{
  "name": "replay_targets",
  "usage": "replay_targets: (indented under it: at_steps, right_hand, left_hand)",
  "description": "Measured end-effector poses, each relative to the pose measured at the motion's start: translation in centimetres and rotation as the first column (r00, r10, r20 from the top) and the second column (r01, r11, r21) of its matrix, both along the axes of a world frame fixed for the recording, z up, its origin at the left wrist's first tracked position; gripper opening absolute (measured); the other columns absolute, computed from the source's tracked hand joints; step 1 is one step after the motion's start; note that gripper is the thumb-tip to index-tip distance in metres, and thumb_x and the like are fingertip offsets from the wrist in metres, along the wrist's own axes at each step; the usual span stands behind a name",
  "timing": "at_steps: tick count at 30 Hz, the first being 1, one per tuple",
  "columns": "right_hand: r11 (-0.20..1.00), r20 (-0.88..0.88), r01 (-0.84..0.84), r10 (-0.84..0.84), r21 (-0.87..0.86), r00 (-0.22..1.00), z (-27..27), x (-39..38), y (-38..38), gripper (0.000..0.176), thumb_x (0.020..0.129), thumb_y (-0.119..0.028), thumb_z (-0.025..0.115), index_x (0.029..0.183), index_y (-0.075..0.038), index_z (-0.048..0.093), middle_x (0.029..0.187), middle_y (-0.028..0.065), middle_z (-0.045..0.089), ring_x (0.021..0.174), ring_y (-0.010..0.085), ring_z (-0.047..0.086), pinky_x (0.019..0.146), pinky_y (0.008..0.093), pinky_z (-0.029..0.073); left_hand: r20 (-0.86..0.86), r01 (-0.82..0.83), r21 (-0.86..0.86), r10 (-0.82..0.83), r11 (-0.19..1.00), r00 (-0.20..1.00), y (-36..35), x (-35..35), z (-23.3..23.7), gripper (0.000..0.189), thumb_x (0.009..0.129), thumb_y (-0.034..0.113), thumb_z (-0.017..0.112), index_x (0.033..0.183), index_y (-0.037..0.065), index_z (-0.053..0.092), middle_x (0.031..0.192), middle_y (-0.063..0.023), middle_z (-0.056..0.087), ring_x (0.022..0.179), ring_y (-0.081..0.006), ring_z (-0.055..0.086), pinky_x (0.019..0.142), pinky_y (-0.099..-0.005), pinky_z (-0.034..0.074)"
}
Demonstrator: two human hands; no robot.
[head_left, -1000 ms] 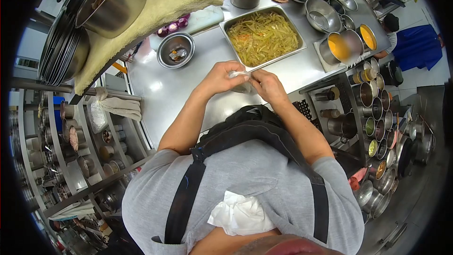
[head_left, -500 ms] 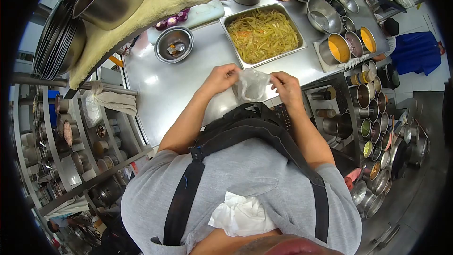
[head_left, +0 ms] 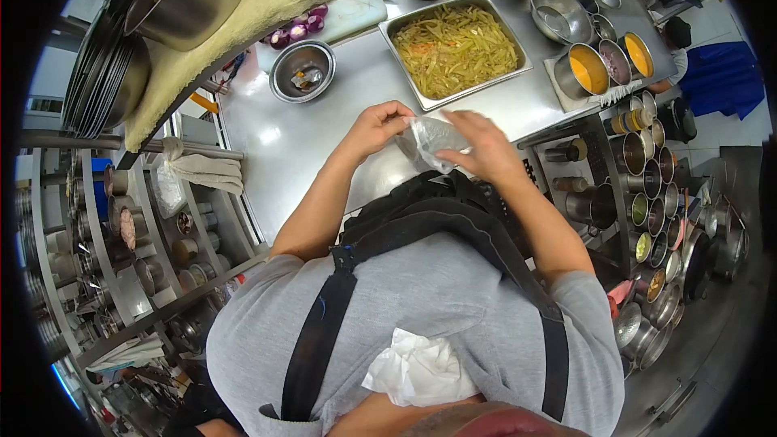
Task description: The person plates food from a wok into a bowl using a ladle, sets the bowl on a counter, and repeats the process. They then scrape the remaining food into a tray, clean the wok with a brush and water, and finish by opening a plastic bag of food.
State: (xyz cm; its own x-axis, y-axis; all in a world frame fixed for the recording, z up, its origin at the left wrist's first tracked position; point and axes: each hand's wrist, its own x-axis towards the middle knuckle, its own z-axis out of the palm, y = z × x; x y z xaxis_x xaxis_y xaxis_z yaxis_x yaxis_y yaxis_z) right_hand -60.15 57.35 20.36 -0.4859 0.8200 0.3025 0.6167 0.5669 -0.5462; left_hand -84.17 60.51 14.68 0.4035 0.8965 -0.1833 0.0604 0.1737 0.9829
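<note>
Pinching plastic bag (head_left: 430, 144) by its rim, our left hand (head_left: 374, 125); our right hand (head_left: 483, 148), spread open, widens its mouth

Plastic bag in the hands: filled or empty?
Empty: the clear plastic bag hangs limp and see-through, pinched by the left hand, right hand against it.

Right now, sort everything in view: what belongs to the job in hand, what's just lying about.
In hand: clear plastic bag, left hand pinching it, right hand against it.
Lying about: tray of shredded vegetables, steel bowl, yellow sauce pot, hanging cloth.
</note>
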Motion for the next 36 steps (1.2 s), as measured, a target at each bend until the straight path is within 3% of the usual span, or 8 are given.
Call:
replay_targets:
  at_steps: [5,8,10,18,20,22,30,36]
  right_hand:
    - [0.870,-0.268,0.107,-0.262,-0.481,0.927,-3.3,-1.7,0.7,0.024,0.087,-0.023,0.061,0.083,0.001,0.065,0.063,0.0108,0.060,0.056,0.0214,0.054,0.058,0.0336,0.043]
    - [0.751,-0.353,0.039,-0.355,-0.660,0.866,-5.2,-0.9,1.7,0.022,0.093,-0.018,0.055,0.087,0.001,0.065,0.071,0.0012,0.062,0.064,0.0071,0.051,0.061,0.0232,0.042]
    - [0.744,-0.417,-0.002,-0.372,-0.668,0.829,-4.7,-1.1,1.0,0.024,0.094,-0.018,0.055,0.087,0.002,0.065,0.073,-0.0015,0.062,0.067,0.0052,0.050,0.062,0.0223,0.041]
    - [0.683,-0.506,-0.083,-0.449,-0.726,0.736,-7.3,0.9,-0.9,0.020,0.090,-0.019,0.059,0.085,0.000,0.064,0.072,-0.0016,0.060,0.067,0.0060,0.052,0.060,0.0218,0.042]
    - [0.635,-0.582,-0.099,-0.621,-0.766,0.526,-7.5,2.2,-1.0,0.017,0.090,-0.019,0.060,0.084,-0.003,0.060,0.075,0.0013,0.062,0.065,0.0076,0.054,0.059,0.0221,0.044]
    - [0.604,-0.593,-0.110,-0.704,-0.789,0.390,-8.0,3.1,-1.4,0.017,0.090,-0.019,0.061,0.083,-0.004,0.058,0.076,0.0027,0.063,0.064,0.0085,0.055,0.058,0.0222,0.045]
    - [0.649,-0.576,-0.085,-0.597,-0.756,0.559,-8.5,1.8,-1.1,0.024,0.088,-0.020,0.064,0.071,-0.007,0.054,0.065,-0.0018,0.057,0.055,0.0040,0.045,0.051,0.0211,0.037]
    - [0.630,-0.258,0.203,-0.561,-0.750,0.787,-12.8,6.4,-2.7,0.036,0.081,-0.022,0.071,0.058,-0.006,0.048,0.057,-0.0001,0.053,0.048,0.0043,0.042,0.043,0.0235,0.034]
  left_hand:
    - [0.012,-0.323,0.240,0.330,0.915,0.944,-1.4,0.5,-2.1,0.013,0.089,0.013,0.058,0.099,0.004,0.063,0.095,-0.0028,0.063,0.086,-0.0109,0.057,0.079,-0.0276,0.046]
    - [-0.181,-0.424,0.106,0.437,0.899,0.881,-2.8,-0.4,-3.8,0.018,0.086,0.013,0.062,0.102,0.004,0.064,0.097,-0.0049,0.062,0.082,-0.0129,0.058,0.072,-0.0250,0.046]
    - [0.129,-0.120,-0.399,0.185,0.909,0.974,-4.4,0.6,-1.6,0.022,0.085,0.013,0.064,0.103,0.002,0.061,0.097,-0.0070,0.062,0.080,-0.0141,0.059,0.070,-0.0260,0.047]
    - [0.301,-0.008,-0.413,0.145,0.911,0.943,-2.7,2.8,-1.6,0.013,0.089,0.010,0.059,0.098,0.003,0.054,0.099,-0.0111,0.062,0.095,-0.0214,0.062,0.081,-0.0319,0.050]
    - [0.464,-0.089,-0.523,0.371,0.847,0.804,-2.5,2.2,-1.8,0.014,0.090,0.012,0.058,0.100,0.003,0.053,0.101,-0.0125,0.061,0.096,-0.0242,0.062,0.081,-0.0339,0.051]
    - [0.449,-0.064,-0.547,0.357,0.835,0.820,-2.3,2.1,-1.7,0.016,0.092,0.015,0.058,0.100,0.003,0.053,0.104,-0.0131,0.061,0.099,-0.0254,0.062,0.080,-0.0344,0.051]
    - [-0.014,0.113,-0.308,-0.123,0.945,0.992,-2.5,6.6,-1.2,0.013,0.089,0.012,0.057,0.100,0.005,0.058,0.095,-0.0066,0.062,0.084,-0.0171,0.060,0.071,-0.0324,0.051]
    - [0.488,-0.273,-0.622,0.636,0.734,0.598,-0.6,1.7,-4.7,0.010,0.090,0.008,0.048,0.096,0.001,0.051,0.091,-0.0108,0.060,0.085,-0.0229,0.061,0.079,-0.0389,0.053]
